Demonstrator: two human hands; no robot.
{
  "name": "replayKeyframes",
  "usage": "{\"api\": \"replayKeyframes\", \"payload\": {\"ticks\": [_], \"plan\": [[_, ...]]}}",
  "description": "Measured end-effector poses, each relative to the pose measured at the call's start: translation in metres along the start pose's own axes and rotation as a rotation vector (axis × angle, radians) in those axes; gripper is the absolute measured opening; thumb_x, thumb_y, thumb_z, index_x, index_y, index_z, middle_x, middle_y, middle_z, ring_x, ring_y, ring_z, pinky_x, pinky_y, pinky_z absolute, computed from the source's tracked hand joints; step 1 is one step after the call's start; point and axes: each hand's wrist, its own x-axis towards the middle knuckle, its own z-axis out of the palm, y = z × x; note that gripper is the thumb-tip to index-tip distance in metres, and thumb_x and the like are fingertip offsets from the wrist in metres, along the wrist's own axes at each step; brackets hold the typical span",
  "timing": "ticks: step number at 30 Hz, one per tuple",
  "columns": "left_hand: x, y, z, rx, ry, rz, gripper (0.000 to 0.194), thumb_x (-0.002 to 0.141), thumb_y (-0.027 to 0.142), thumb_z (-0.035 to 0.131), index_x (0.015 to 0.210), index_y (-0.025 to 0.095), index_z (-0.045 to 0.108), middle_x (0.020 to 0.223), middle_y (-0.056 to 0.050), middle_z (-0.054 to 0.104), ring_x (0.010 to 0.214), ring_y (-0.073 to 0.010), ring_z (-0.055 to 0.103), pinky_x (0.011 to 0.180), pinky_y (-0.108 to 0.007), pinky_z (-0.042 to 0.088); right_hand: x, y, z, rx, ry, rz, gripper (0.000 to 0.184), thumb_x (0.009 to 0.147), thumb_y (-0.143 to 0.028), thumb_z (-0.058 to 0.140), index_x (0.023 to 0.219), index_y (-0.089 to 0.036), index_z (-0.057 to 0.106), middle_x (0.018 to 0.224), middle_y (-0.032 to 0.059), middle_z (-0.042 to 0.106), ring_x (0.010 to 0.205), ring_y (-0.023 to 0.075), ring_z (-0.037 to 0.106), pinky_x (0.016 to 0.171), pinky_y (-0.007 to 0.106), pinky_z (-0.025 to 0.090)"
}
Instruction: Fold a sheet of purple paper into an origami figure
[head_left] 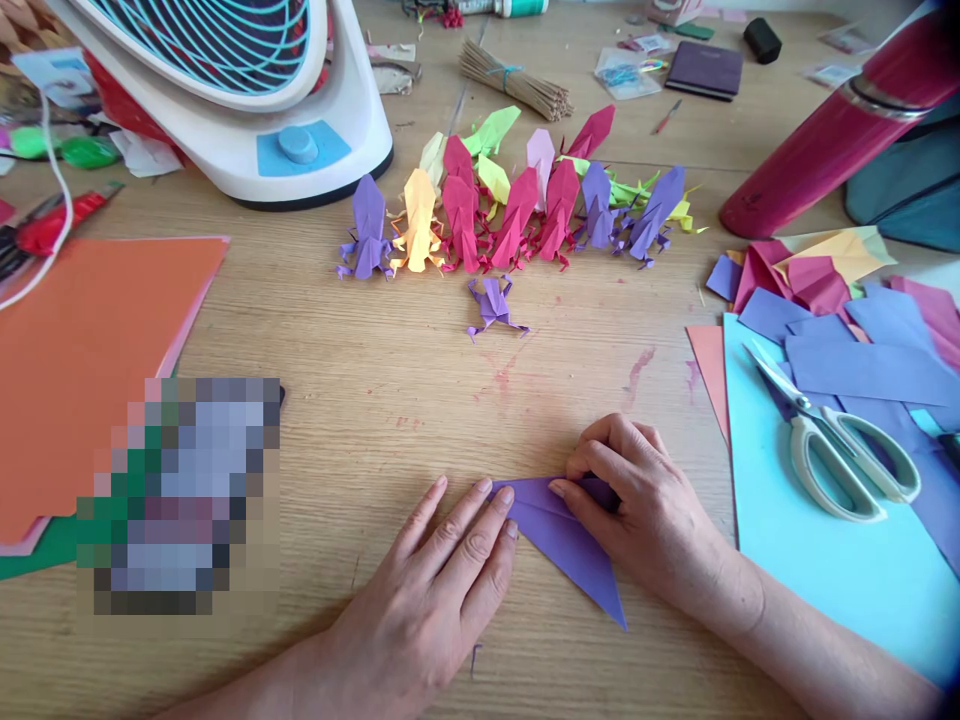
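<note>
A folded sheet of purple origami paper (564,540) lies on the wooden table in front of me, one long pointed corner aimed toward me. My left hand (442,580) rests with its fingers stretched out, the fingertips on the paper's left corner. At the paper's upper right, my right hand (652,510) has thumb and fingers closed on its edge; part of the sheet is hidden under that hand. Beyond them sits a small purple origami frog (493,305), in front of several folded paper insects, among them a red one (514,220) and a yellow-orange one (417,222).
Scissors (832,440) lie on light blue paper (787,570) and purple scraps at right. A red flask (817,140) stands behind. At left are orange sheets (90,370) and a blurred-out object (195,490). A white fan (352,120) and a stick bundle (517,82) are farther back.
</note>
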Motion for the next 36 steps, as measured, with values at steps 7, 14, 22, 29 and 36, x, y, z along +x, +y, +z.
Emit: {"api": "replayKeyframes", "payload": {"ticks": [7, 14, 22, 29, 36], "plan": [[0.005, 0.002, -0.006, 0.022, -0.019, -0.028, 0.040, 0.100, 0.016, 0.032, 0.127, 0.010, 0.061, 0.144, -0.013, 0.054, 0.135, -0.0287, 0.047, 0.112, -0.046, 0.038, 0.002, -0.003, -0.001, 0.005, 0.016, 0.011, 0.010, 0.092, -0.020, 0.060, 0.082, -0.021, 0.056, 0.086, 0.0040, 0.056, 0.082, 0.0187, 0.055, 0.082, 0.038, 0.042], [0.001, 0.001, 0.006, 0.035, 0.018, -0.008, 0.040, 0.100, 0.017, 0.031, 0.126, 0.010, 0.061, 0.144, -0.013, 0.054, 0.134, -0.0284, 0.047, 0.111, -0.046, 0.037, 0.002, -0.004, -0.001, -0.012, 0.003, 0.000, 0.011, 0.091, -0.018, 0.061, 0.081, -0.019, 0.057, 0.085, 0.0037, 0.057, 0.083, 0.0182, 0.054, 0.084, 0.037, 0.041], [0.000, -0.001, 0.009, -0.008, -0.009, -0.031, 0.041, 0.101, 0.020, 0.037, 0.139, 0.013, 0.051, 0.149, -0.008, 0.050, 0.137, -0.0247, 0.045, 0.117, -0.044, 0.027, 0.002, -0.003, -0.001, -0.011, 0.004, 0.018, 0.013, 0.092, -0.023, 0.062, 0.081, -0.019, 0.058, 0.088, 0.0043, 0.056, 0.087, 0.0190, 0.055, 0.085, 0.037, 0.041], [-0.001, 0.000, 0.010, -0.033, -0.023, -0.069, 0.047, 0.100, 0.028, 0.044, 0.144, 0.011, 0.044, 0.150, -0.012, 0.047, 0.138, -0.0236, 0.045, 0.115, -0.041, 0.031, 0.002, -0.003, -0.001, -0.024, 0.014, -0.001, 0.012, 0.090, -0.019, 0.064, 0.080, -0.018, 0.058, 0.088, 0.0041, 0.056, 0.086, 0.0186, 0.055, 0.087, 0.036, 0.040], [-0.004, 0.000, 0.011, -0.038, -0.007, -0.065, 0.047, 0.099, 0.028, 0.045, 0.141, 0.007, 0.048, 0.148, -0.013, 0.050, 0.139, -0.0287, 0.041, 0.113, -0.042, 0.033, 0.002, -0.001, 0.000, -0.005, 0.026, -0.016, 0.013, 0.090, -0.019, 0.065, 0.079, -0.017, 0.058, 0.086, 0.0039, 0.055, 0.085, 0.0185, 0.055, 0.087, 0.036, 0.039]]}}
